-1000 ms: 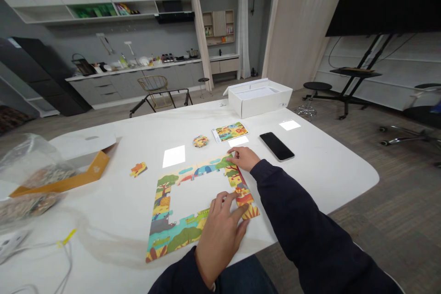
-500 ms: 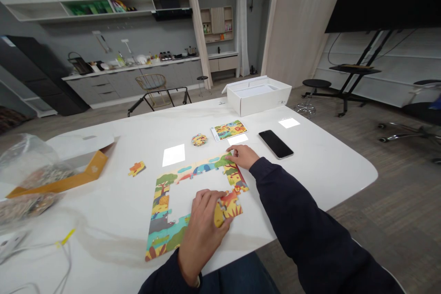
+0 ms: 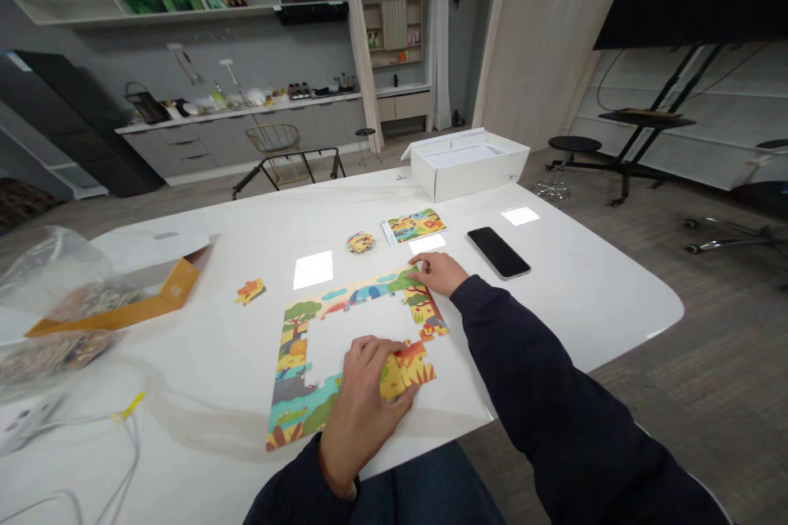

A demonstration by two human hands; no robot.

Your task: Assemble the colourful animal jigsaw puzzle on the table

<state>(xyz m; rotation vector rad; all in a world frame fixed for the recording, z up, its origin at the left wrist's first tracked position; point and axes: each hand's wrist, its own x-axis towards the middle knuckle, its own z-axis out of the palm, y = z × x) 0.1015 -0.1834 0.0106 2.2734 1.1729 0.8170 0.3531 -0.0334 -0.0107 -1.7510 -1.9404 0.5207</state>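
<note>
A colourful animal jigsaw puzzle (image 3: pixel 292 385) lies on the white table as a frame of joined pieces around a bare middle. My left hand (image 3: pixel 369 398) is over its near right part, thumb and fingers curled around the yellow and orange corner pieces (image 3: pixel 414 367). A small gap separates these from the right side strip (image 3: pixel 432 326). At the far right corner, my right hand (image 3: pixel 438 272) pinches the puzzle's edge by the green tree. One loose orange-yellow puzzle piece (image 3: pixel 249 291) lies left of the frame. My left palm hides part of the near edge.
Beyond the puzzle are a pile of pieces (image 3: pixel 360 242), a picture card (image 3: pixel 414 226) and a phone (image 3: pixel 498 252). A white box (image 3: pixel 468 172) stands at the far edge. Left are an orange-edged box (image 3: pixel 178 283), plastic bags (image 3: pixel 52 357) and a cable (image 3: pixel 126 459).
The opening between the near right corner pieces and the bottom row has closed, while a gap shows below the right strip. My right hand stays at the far corner. The view has shifted slightly.
</note>
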